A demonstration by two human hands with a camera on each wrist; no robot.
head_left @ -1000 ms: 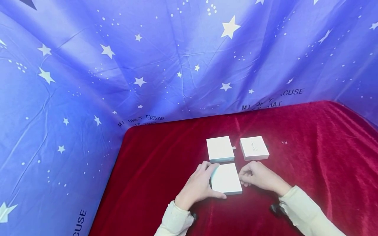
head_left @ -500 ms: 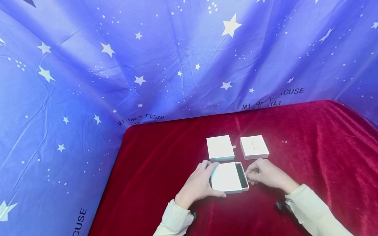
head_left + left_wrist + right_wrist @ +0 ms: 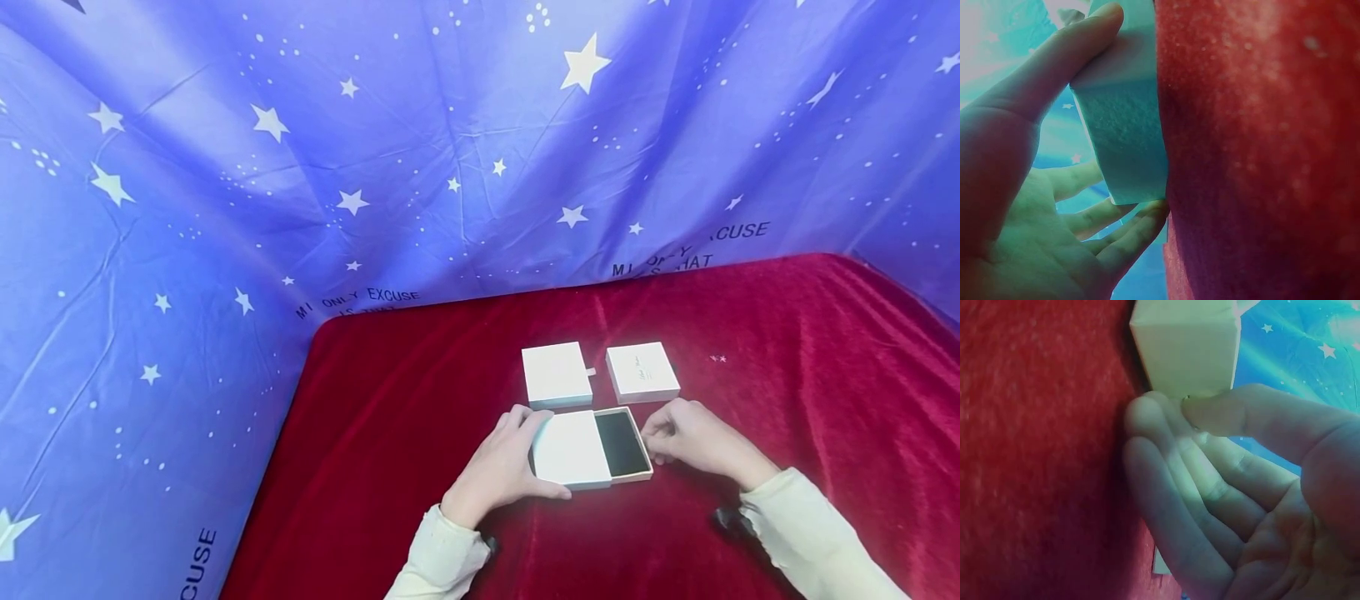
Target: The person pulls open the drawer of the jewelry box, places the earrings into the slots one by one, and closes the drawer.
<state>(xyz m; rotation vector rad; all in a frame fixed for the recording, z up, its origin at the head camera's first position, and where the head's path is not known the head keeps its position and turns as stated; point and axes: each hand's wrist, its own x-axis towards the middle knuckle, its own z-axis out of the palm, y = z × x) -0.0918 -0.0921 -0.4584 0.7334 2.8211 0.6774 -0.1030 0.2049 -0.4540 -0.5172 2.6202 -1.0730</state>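
My left hand point(image 3: 495, 467) grips the white outer sleeve of a flat square slide-out box point(image 3: 572, 450), thumb on the near side and fingers round the far corner. In the left wrist view the thumb lies along one side of the sleeve point(image 3: 1125, 137), fingertips at its far edge. A shallow drawer point(image 3: 632, 477) with a black lining sticks out of the sleeve's right side. My right hand point(image 3: 697, 437) pinches at the middle of the drawer's outer end, thumb against curled fingers. In the right wrist view the pinch sits right at the drawer's end wall point(image 3: 1191, 356); what lies between the fingertips is hidden.
Behind the sleeve lies another white box point(image 3: 557, 372) with a small tab on its right side. Right of that is a white box with printed lettering point(image 3: 642, 372). Tiny shiny pieces point(image 3: 718, 358) lie farther right on the red velvet cloth point(image 3: 390, 417). A starry blue curtain point(image 3: 420, 167) rises behind.
The right hand has moved right, and the drawer has slid out of the sleeve with it, baring the black lining. The left hand has kept its grip on the sleeve.
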